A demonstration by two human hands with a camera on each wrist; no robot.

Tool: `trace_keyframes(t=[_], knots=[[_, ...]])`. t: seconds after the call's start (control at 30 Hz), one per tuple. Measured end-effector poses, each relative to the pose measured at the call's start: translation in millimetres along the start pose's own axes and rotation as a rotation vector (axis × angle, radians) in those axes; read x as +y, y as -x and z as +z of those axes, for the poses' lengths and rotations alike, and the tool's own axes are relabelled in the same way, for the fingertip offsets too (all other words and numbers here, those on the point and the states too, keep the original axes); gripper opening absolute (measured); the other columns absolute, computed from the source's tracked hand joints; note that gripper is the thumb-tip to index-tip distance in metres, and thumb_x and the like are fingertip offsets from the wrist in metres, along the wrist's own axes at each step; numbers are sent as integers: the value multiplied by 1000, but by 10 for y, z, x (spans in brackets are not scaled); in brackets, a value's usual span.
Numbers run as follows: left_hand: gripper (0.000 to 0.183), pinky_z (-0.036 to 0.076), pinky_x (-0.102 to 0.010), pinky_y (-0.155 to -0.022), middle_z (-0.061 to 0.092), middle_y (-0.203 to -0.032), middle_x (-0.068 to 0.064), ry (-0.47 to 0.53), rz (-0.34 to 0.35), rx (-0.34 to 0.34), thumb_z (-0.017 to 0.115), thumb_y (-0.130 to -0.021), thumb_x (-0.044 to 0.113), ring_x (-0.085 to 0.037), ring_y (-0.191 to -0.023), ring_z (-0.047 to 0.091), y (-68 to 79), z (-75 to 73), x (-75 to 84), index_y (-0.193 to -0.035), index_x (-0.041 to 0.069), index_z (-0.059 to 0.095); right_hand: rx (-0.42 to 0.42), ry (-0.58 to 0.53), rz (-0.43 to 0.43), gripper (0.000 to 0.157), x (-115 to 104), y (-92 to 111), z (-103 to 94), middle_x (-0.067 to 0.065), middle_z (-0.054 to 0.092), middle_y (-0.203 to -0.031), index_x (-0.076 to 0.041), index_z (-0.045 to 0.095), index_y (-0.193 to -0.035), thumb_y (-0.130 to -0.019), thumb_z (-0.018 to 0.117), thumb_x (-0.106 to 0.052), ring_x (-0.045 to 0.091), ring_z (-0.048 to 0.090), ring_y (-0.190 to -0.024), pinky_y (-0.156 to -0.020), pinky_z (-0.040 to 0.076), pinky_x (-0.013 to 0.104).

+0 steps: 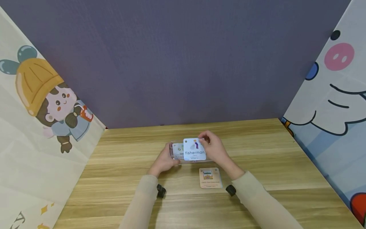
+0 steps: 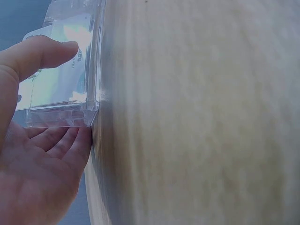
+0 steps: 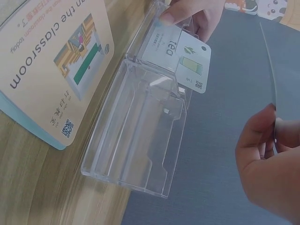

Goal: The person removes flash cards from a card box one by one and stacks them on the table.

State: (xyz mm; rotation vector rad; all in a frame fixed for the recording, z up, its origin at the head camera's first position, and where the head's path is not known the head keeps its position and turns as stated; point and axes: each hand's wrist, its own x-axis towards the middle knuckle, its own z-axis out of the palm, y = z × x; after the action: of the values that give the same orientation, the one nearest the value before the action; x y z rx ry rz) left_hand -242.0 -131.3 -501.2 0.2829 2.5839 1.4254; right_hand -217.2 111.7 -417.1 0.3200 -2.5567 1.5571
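Observation:
A clear plastic card box (image 3: 133, 136) with two compartments lies on the table. My left hand (image 1: 164, 160) grips its left end, thumb over a white "tea" card (image 3: 192, 63) and fingers at the end wall (image 2: 61, 117). That card leans in the left compartment; the right one shows bare plastic in the right wrist view. Above the box, my right hand (image 1: 215, 149) pinches a white "fisherman" card (image 1: 194, 150) by its right edge. In the right wrist view this card is seen edge-on, away from the box.
A stack of peach-topped cards (image 1: 210, 178), the top one about a classroom, lies on the wooden table (image 1: 128, 178) in front of the box. A dark grey panel (image 1: 183, 63) rises behind the table. Cartoon-printed cloths hang on both sides.

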Motion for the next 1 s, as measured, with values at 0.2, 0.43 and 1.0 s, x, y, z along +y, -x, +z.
trace_keyframes(t=[0.2, 0.43, 1.0], knots=[[100, 47, -50, -104, 61, -121, -14, -10, -1, 1, 82, -69, 2, -28, -104, 62, 8, -3, -4, -153, -2, 28, 6, 6, -22, 10, -27, 31, -25, 10, 64, -98, -3, 66, -107, -98, 61, -1, 22, 54, -85, -72, 48, 29], [100, 46, -50, -106, 60, -122, -15, -6, 4, -1, 82, -70, 2, -29, -108, 61, 17, -11, 5, -153, -3, 28, 1, 3, -13, 10, -34, 64, -68, 8, 63, -98, -4, 66, -107, -99, 61, -3, 21, 55, -84, -70, 49, 29], [100, 45, -50, -106, 61, -125, -15, -24, -7, -2, 82, -71, 4, -31, -111, 61, 1, 2, -6, -154, -2, 27, -8, 13, -23, 10, -37, 121, -160, 8, 63, -98, -4, 65, -108, -100, 59, -4, 21, 54, -84, -70, 48, 28]])
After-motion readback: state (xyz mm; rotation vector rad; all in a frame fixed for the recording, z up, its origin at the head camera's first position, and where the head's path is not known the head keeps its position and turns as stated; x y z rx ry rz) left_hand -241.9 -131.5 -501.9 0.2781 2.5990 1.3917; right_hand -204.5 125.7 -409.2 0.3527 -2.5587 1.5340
